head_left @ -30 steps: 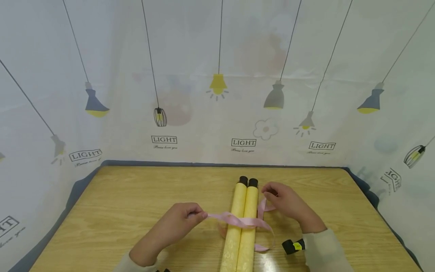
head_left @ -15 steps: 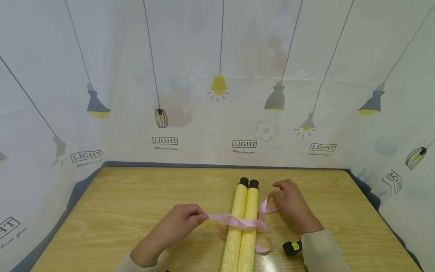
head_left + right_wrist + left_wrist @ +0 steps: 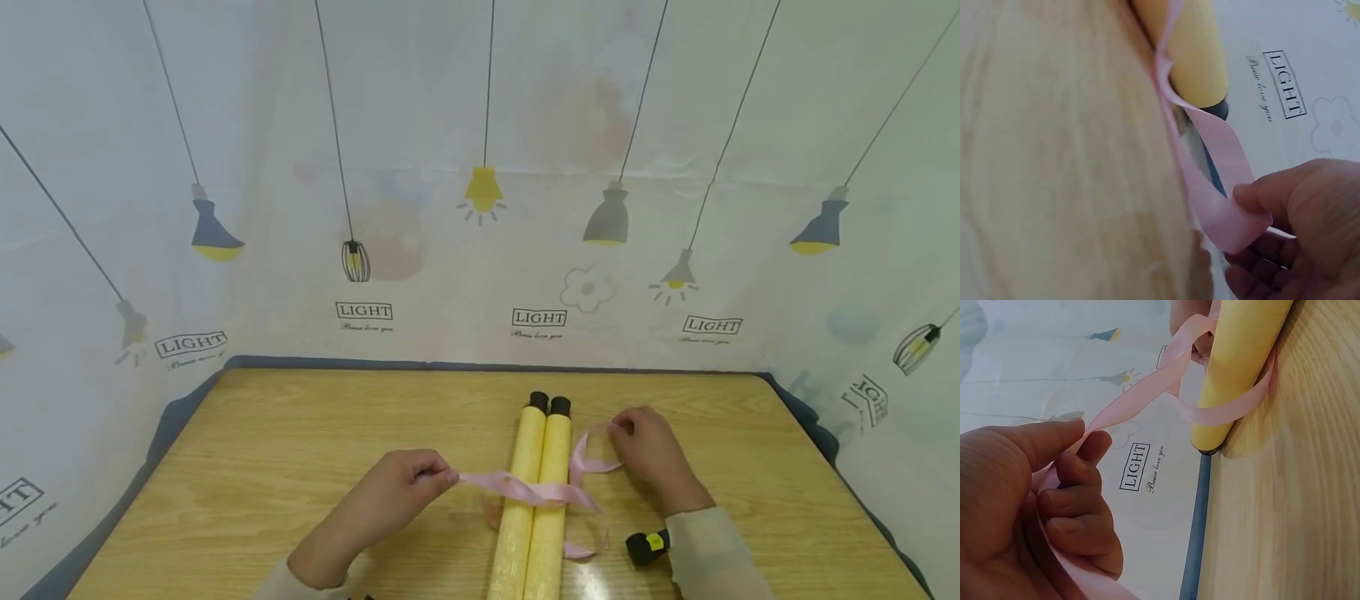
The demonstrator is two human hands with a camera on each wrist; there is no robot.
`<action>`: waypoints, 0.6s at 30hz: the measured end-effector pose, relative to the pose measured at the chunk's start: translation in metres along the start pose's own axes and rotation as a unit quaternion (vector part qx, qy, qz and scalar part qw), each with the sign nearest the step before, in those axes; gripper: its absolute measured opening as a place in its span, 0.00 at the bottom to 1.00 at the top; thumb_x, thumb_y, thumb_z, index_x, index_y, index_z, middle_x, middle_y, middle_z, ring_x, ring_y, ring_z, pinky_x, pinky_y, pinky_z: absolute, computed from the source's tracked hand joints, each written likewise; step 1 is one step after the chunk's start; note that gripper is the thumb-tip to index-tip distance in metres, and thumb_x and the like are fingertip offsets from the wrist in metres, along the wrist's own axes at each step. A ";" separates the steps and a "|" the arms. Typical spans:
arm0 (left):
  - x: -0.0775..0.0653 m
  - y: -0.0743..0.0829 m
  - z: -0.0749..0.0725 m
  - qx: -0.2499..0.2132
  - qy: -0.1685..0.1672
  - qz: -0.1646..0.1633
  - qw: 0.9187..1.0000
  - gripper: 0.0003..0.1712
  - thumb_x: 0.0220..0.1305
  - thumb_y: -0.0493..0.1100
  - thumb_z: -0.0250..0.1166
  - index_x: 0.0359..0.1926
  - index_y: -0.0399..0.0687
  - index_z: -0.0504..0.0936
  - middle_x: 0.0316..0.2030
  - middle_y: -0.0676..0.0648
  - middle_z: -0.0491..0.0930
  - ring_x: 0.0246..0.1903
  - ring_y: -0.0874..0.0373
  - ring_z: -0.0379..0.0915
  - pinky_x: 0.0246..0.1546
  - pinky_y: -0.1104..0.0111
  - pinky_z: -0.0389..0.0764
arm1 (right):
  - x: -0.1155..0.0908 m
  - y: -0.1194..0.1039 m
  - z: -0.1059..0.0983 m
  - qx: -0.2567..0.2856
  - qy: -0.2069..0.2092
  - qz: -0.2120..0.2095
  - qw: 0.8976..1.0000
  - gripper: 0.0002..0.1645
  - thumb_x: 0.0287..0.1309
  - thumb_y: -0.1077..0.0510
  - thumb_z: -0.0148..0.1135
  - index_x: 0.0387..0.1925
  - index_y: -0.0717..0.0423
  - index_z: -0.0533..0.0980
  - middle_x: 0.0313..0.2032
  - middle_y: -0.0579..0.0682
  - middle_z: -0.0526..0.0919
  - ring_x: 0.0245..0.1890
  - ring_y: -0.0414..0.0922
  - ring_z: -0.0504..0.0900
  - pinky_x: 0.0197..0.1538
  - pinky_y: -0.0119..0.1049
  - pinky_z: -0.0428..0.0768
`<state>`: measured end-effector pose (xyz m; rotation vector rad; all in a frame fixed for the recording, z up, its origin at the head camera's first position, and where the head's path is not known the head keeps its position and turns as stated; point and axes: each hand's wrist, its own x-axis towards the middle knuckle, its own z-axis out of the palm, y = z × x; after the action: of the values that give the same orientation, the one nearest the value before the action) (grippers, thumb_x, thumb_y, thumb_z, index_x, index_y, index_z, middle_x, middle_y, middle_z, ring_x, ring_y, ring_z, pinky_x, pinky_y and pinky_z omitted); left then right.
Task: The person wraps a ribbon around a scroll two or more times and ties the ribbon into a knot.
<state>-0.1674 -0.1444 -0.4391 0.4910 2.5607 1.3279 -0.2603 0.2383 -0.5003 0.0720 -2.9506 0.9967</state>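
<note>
Two yellow rolls with black end caps, the left roll (image 3: 527, 446) and the right roll (image 3: 555, 454), lie side by side on the table. A pink ribbon (image 3: 551, 494) crosses over both and trails in loops to their right. Left of the rolls, my left hand (image 3: 390, 496) pinches one stretch of ribbon between thumb and forefinger; in the left wrist view the ribbon (image 3: 1138, 394) also runs through the curled fingers. My right hand (image 3: 656, 458), right of the rolls, pinches a raised ribbon loop (image 3: 1216, 134), seen bent between thumb and fingers in the right wrist view.
A black band with a yellow label (image 3: 648, 546) shows beside the right sleeve (image 3: 712, 546). The wooden table (image 3: 337, 408) ends at a blue-grey edge, with a lamp-printed sheet (image 3: 450, 275) standing behind it and at both sides.
My right hand has moved away from the rolls, rightward, drawing a ribbon loop wider; its fingers spread half a second ago and now pinch the ribbon. The left hand holds almost still.
</note>
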 end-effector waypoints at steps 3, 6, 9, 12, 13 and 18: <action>-0.002 0.001 -0.002 -0.001 0.007 0.005 1.000 0.14 0.72 0.54 0.61 0.39 0.52 0.86 0.21 0.56 0.70 0.19 0.67 0.59 0.20 0.73 0.66 | -0.001 -0.006 -0.004 0.065 -0.025 0.022 0.997 0.14 0.74 0.52 0.53 0.47 0.58 0.77 0.44 0.55 0.83 0.42 0.48 0.79 0.45 0.41 0.78; -0.003 0.001 -0.005 -0.001 0.015 0.015 1.000 0.14 0.73 0.54 0.61 0.40 0.51 0.85 0.21 0.56 0.69 0.18 0.68 0.58 0.20 0.73 0.67 | -0.002 -0.012 -0.010 0.158 -0.043 0.017 0.986 0.14 0.77 0.54 0.51 0.48 0.61 0.74 0.43 0.57 0.84 0.43 0.47 0.82 0.46 0.40 0.82; -0.005 0.001 -0.009 -0.010 0.022 0.015 1.000 0.14 0.73 0.54 0.60 0.39 0.52 0.85 0.19 0.56 0.66 0.17 0.68 0.56 0.20 0.73 0.66 | -0.003 -0.018 -0.017 0.236 -0.062 -0.005 0.970 0.13 0.76 0.57 0.51 0.48 0.67 0.71 0.39 0.59 0.83 0.37 0.46 0.83 0.43 0.40 0.84; -0.005 0.002 -0.013 -0.018 0.029 -0.002 0.999 0.14 0.73 0.56 0.60 0.36 0.54 0.83 0.18 0.56 0.64 0.16 0.67 0.55 0.20 0.73 0.65 | -0.006 -0.022 -0.025 0.272 -0.083 -0.011 0.958 0.16 0.76 0.56 0.53 0.50 0.68 0.70 0.35 0.55 0.80 0.30 0.42 0.78 0.37 0.38 0.82; -0.005 0.003 -0.014 -0.020 0.034 -0.008 0.999 0.14 0.73 0.57 0.60 0.35 0.55 0.82 0.18 0.56 0.64 0.17 0.66 0.55 0.20 0.73 0.65 | -0.007 -0.023 -0.029 0.274 -0.090 -0.014 0.957 0.17 0.76 0.55 0.53 0.51 0.68 0.70 0.34 0.54 0.78 0.27 0.41 0.76 0.34 0.38 0.81; -0.004 0.005 -0.019 -0.031 0.063 -0.024 0.997 0.16 0.71 0.60 0.61 0.31 0.58 0.81 0.19 0.56 0.68 0.17 0.65 0.58 0.20 0.71 0.66 | -0.015 -0.029 -0.041 0.259 -0.115 -0.020 0.959 0.21 0.76 0.49 0.53 0.55 0.63 0.74 0.35 0.53 0.77 0.20 0.37 0.64 0.24 0.32 0.70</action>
<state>-0.1691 -0.1580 -0.4239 0.3413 2.6030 1.4606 -0.2437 0.2407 -0.4513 0.2730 -2.7659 1.8395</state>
